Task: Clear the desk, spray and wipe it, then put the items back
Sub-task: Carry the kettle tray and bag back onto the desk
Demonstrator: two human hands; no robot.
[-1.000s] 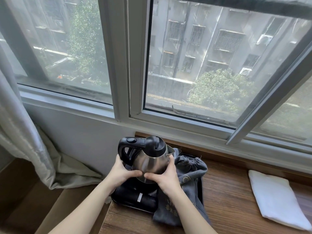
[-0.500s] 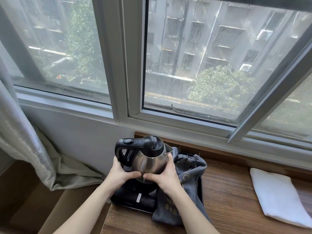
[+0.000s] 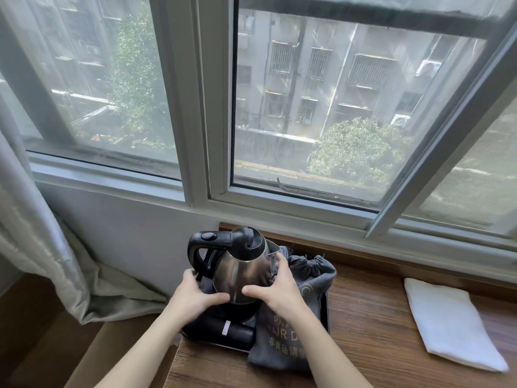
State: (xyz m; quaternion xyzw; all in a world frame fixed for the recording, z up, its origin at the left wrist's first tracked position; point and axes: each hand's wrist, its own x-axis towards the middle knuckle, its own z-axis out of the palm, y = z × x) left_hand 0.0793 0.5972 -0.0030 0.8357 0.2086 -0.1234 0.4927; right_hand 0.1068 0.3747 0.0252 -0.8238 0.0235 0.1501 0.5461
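Note:
A steel kettle [image 3: 240,271] with a black lid and handle stands on a black tray [image 3: 326,312] at the left end of the wooden desk [image 3: 369,326]. My left hand [image 3: 195,295] grips the kettle's lower left side, below the handle. My right hand [image 3: 277,289] grips its right side, fingers curled round the body near the spout. A grey drawstring bag [image 3: 305,278] with printed lettering lies on the tray to the right of the kettle. A black cylinder [image 3: 223,329] with a white label lies along the tray's front.
A folded white cloth [image 3: 447,323] lies on the desk at the right. The window frame [image 3: 195,107] and sill run just behind the desk. A grey curtain [image 3: 33,233] hangs at the left, over a lower wooden surface [image 3: 50,337].
The kettle has settled slightly lower, towards the tray, between my two hands. Both hands keep their grip on it.

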